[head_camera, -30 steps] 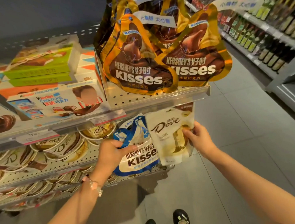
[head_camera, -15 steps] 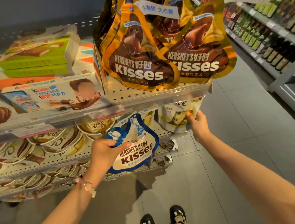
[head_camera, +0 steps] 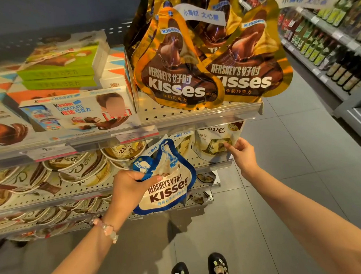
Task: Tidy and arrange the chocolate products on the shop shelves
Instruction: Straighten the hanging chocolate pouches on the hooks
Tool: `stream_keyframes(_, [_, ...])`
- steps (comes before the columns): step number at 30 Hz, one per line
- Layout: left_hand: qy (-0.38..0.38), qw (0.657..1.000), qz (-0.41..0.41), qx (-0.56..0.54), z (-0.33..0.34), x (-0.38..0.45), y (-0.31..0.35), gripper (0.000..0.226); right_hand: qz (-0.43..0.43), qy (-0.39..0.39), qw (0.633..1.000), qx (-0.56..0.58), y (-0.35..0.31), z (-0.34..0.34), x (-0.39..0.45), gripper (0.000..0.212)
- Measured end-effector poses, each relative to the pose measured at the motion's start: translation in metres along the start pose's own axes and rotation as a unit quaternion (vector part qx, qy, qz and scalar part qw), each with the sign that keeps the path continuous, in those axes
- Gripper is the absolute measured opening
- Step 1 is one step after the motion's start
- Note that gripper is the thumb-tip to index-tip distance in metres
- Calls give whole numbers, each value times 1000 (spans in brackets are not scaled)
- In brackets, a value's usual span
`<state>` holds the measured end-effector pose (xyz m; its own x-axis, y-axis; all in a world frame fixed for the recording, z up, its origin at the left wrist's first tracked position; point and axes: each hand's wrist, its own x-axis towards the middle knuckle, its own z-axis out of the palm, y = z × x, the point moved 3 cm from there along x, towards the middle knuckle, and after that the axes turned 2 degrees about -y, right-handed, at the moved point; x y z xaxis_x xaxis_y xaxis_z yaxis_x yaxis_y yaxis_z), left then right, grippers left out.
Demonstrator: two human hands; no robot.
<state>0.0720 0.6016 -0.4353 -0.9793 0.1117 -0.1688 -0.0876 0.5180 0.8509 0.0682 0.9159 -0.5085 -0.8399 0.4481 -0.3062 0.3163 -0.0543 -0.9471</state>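
White Dove pouch (head_camera: 215,142) top shelf-hidden, right grip (head_camera: 242,155) pinching; left grip (head_camera: 129,187) clutching Kisses bag (head_camera: 168,185).

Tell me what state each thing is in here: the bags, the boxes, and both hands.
Left hand: closed around the blue Kisses bag.
Blue Kisses bag: held in the air, off the shelf.
Right hand: fingertips on the Dove bag.
Dove bag: upright on the second shelf.
Gold Kisses bags: upright, overlapping, on the top shelf.
Kinder box: lying flat at the shelf front.
Green boxes: stacked flat.
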Motion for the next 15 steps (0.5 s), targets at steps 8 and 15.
stream_keyframes(8, [-6,999,30,32,-4,-8,11,47,97,47,994,-12,3,-6,-56,33])
stream_keyframes(15, [-43,997,38,42,-27,-15,58,39,-100,-232,962,-99,-90,34,-120,14])
